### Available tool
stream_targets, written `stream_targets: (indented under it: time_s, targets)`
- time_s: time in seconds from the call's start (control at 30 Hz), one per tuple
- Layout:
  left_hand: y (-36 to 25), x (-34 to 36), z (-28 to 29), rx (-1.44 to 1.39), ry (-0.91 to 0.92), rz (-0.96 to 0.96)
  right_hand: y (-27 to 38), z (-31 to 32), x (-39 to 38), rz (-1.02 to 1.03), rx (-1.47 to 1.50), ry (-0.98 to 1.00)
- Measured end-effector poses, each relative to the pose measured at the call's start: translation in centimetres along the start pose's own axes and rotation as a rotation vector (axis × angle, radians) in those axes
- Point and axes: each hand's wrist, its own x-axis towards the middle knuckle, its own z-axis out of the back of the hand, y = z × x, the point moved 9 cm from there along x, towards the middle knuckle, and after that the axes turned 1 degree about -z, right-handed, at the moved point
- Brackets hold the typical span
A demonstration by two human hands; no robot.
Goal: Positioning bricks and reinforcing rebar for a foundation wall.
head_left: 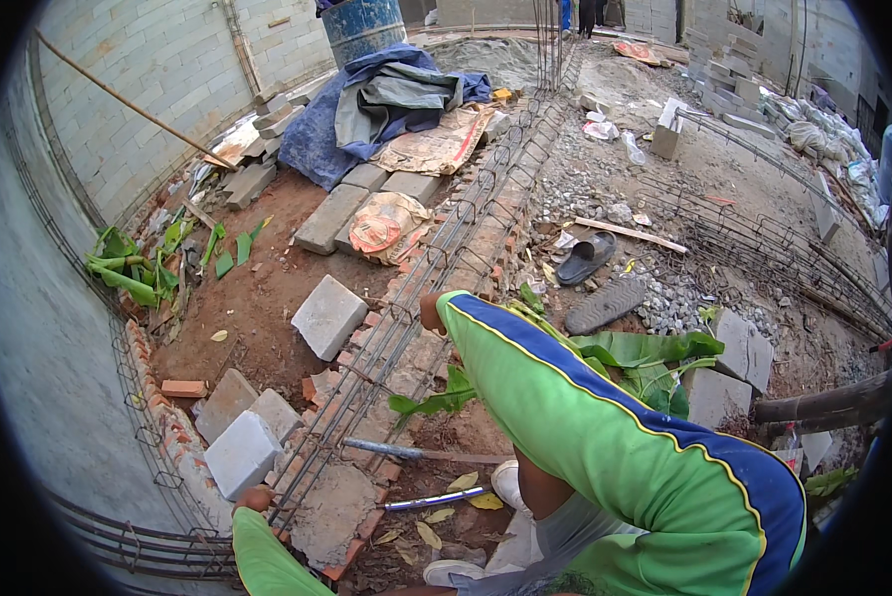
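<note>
A long rebar cage of thin steel bars and bent ties runs from the lower left to the far middle, over a strip of brick and mortar. At its near end, my left hand is closed at the cage's left side, beside a pale grey block. Farther along, my right hand looks closed against the cage's right edge; the green sleeve hides part of its fingers. Below the cage lie a grey metal pipe and a shiny blue-and-silver rod.
Loose blocks and a red brick lie on the soil at left, beside a grey wall. A blue tarp covers a pile beyond. Sandals, banana leaves and another rebar cage are at right.
</note>
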Motion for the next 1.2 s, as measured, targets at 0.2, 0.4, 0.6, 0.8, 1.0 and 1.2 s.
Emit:
stream_targets:
  time_s: [0.2, 0.4, 0.6, 0.8, 1.0, 1.2]
  targets:
    - [0.2, 0.6, -0.1, 0.076, -0.008, -0.059, 0.2, 0.0, -0.1, 0.013, 0.022, 0.042]
    - [0.1, 0.4, -0.3, 0.054, 0.068, -0.089, 0.6, 0.8, -0.6, 0.012, -0.067, -0.005]
    - [-1.2, -0.7, -0.3, -0.041, 0.05, -0.006, 0.7, 0.2, -1.5, 0.022, -0.055, -0.018]
    - [3.0, -1.9, 0.5, 0.004, 0.035, 0.034, 0.6, 5.5, 0.0, -0.118, 0.278, -0.162]
    - [-2.8, -0.9, -0.2, -0.005, 0.046, -0.028, -2.7, -1.6, -0.8, -0.22, 0.337, -0.027]
    - [1.0, -1.1, 0.2, -0.002, 0.035, 0.001, 1.5, 2.2, -0.7, 0.014, -0.054, -0.007]
